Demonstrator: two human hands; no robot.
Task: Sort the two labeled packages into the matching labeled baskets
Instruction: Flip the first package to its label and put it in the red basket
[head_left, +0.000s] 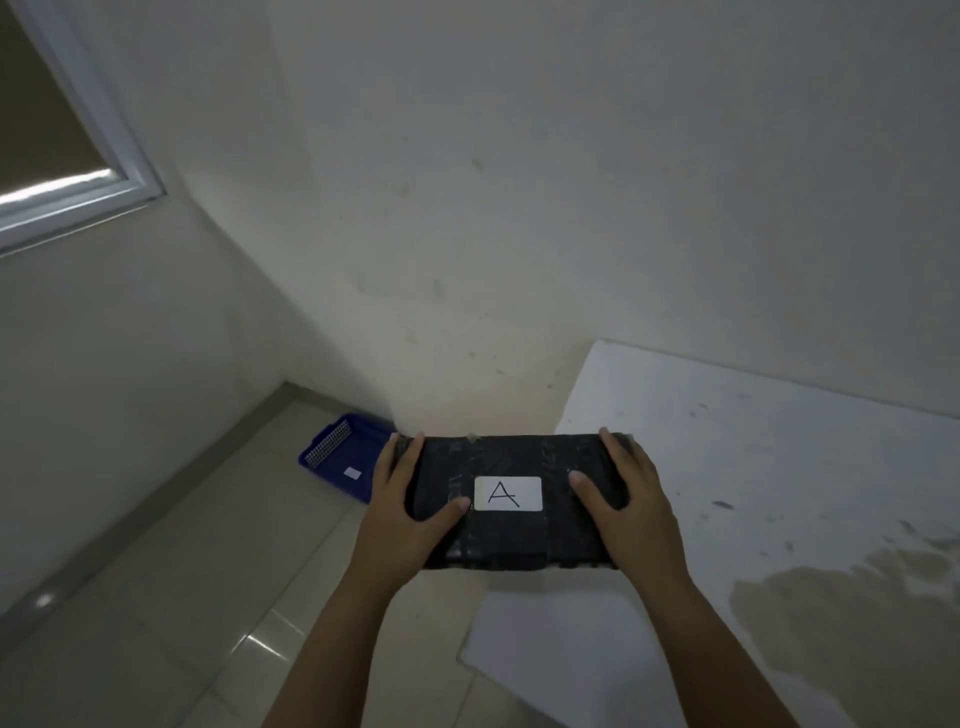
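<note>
Between my two hands, held up in front of me, is the black wrapped package (519, 499). My left hand (410, 506) clamps its left end, fingers curled over the far edge and thumb pressed on the top face just beside the white label (508, 493), which reads "A". My right hand (626, 499) clamps the right end the same way, thumb lying on the top face on the other side of the label. I hold the package level, over the left edge of the white table (753, 467) and partly over the tiled floor (208, 597). Down on that floor, near the corner where the walls meet, sits a blue basket (343, 457) with a small white tag on its side; I cannot read the tag. My left hand and the package hide the basket's right part.
</note>
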